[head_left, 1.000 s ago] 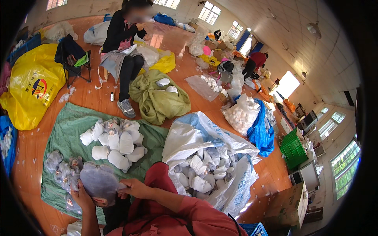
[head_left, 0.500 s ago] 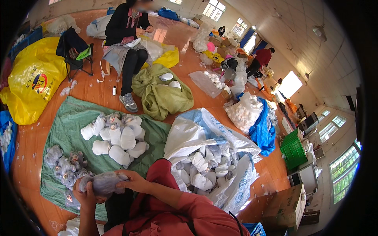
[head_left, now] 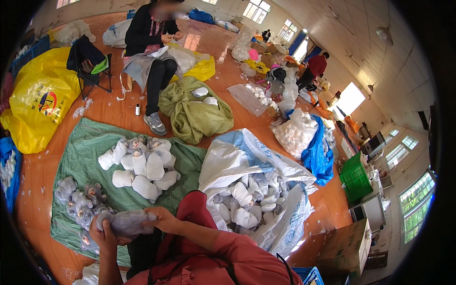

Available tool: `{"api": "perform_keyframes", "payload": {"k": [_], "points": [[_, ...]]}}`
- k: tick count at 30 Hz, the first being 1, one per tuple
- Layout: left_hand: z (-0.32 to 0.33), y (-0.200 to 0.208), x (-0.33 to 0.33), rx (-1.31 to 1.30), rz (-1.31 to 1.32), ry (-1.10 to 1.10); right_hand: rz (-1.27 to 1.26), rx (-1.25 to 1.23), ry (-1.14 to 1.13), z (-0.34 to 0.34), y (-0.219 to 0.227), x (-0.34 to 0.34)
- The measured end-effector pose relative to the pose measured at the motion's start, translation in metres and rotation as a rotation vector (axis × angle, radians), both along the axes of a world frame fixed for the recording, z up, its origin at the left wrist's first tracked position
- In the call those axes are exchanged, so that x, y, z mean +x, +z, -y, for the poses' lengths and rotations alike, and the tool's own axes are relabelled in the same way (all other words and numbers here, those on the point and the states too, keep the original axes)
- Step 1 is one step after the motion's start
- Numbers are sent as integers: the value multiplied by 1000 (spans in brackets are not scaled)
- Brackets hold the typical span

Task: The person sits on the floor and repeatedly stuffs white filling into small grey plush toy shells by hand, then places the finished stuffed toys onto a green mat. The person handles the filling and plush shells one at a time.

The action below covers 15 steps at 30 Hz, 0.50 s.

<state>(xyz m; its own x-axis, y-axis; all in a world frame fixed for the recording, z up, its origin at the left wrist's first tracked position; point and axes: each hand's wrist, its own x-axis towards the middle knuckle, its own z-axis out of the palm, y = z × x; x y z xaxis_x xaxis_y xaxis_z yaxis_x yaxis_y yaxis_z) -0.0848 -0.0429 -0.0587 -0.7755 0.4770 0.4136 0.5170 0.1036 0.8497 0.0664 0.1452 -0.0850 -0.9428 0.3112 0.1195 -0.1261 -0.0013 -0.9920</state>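
Between my two hands is a grey plush toy piece, soft and rounded, held over the near edge of the green cloth. My left hand is closed round its left end. The fingers of my right hand grip its right end. Just beyond my left hand lies a heap of small grey plush pieces. Farther off on the cloth sits a group of white stuffed pieces, some with grey plush ends. To my right, a white woven sack gapes, full of similar white pieces.
Across the cloth a seated person does handwork beside an olive sack. Yellow bag and folding chair stand left. At right are a stuffing-filled bag, green crate and cardboard box. Another person bends farther back.
Both hands keep their hold on the grey plush piece, which has shifted and turned slightly. The view has moved a little; the piles look the same.
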Motion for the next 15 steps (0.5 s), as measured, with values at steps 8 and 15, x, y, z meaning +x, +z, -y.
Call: {"api": "perform_keyframes", "payload": {"k": [8,15], "points": [[1,-48,16,218,350,251,-45,-110,-60,1,-17,5],[10,-41,40,311,928,232,37,-275,-133,7,-20,5]]}}
